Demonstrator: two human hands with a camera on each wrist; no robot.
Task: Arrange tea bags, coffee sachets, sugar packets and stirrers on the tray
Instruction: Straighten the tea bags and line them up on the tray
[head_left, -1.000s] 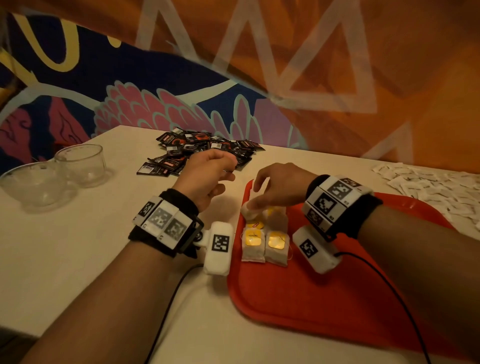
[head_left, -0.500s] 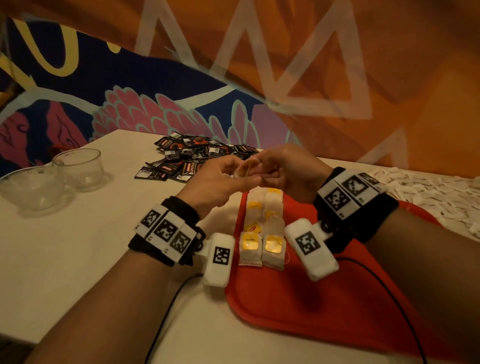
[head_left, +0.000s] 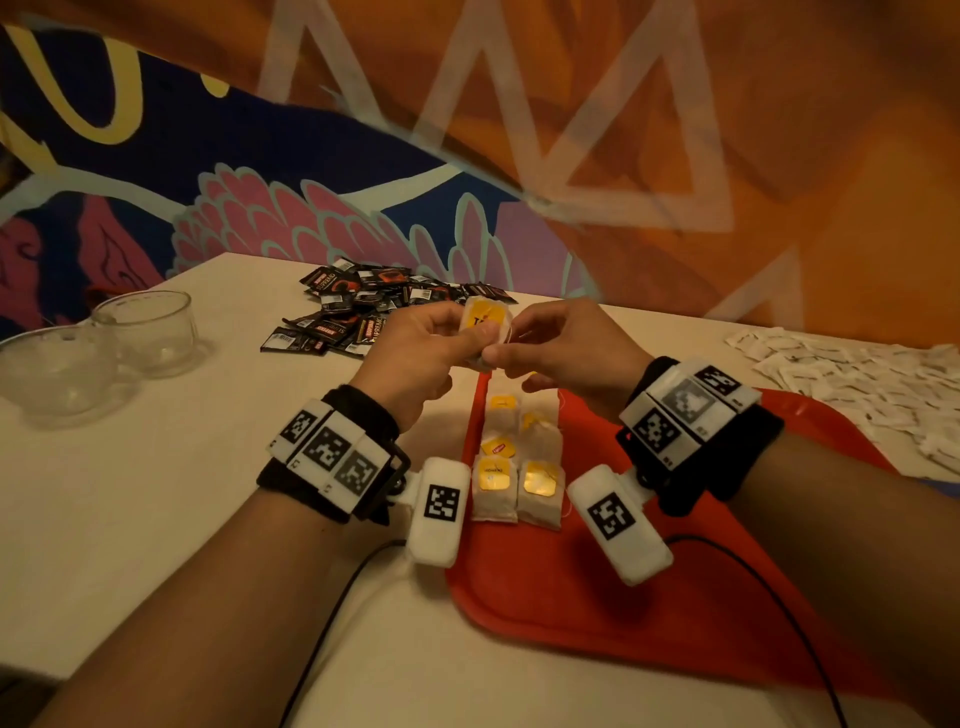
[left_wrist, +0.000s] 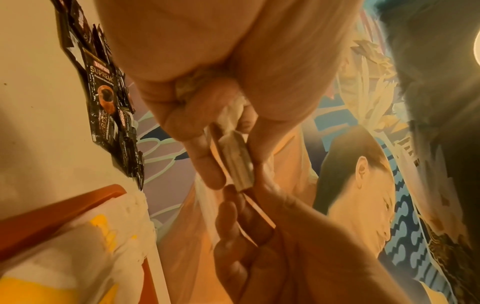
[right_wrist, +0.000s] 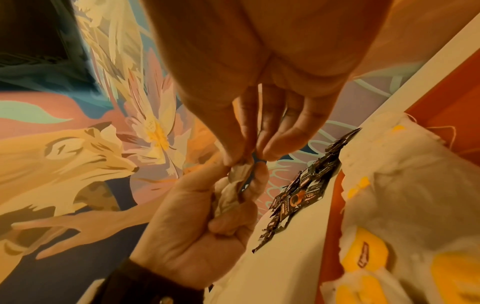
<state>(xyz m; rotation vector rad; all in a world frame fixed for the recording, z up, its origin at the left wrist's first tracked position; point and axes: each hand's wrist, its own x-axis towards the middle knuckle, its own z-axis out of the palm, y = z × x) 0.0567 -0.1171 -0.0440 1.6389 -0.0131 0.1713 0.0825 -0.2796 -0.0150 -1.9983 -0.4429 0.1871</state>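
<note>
Above the far left corner of the red tray (head_left: 649, 597), my left hand (head_left: 457, 340) and right hand (head_left: 506, 356) meet. Between them they hold a tea bag (head_left: 485, 322) with a yellow tag. The left hand (right_wrist: 207, 226) grips a crumpled bunch of tea bags in its palm, and the right hand (right_wrist: 249, 152) pinches the end of the top tea bag (right_wrist: 239, 174). Several tea bags (head_left: 517, 486) lie in two neat columns along the tray's left side. No stirrers are visible.
A pile of black coffee sachets (head_left: 363, 306) lies on the white table behind the hands. White sugar packets (head_left: 857, 374) are spread out at the right, beyond the tray. Two glass bowls (head_left: 145, 327) stand at the left. A painted wall rises behind the table.
My right hand left the tea bags on the tray and rose to meet the left hand. Both hands now hold one tea bag above the tray's corner.
</note>
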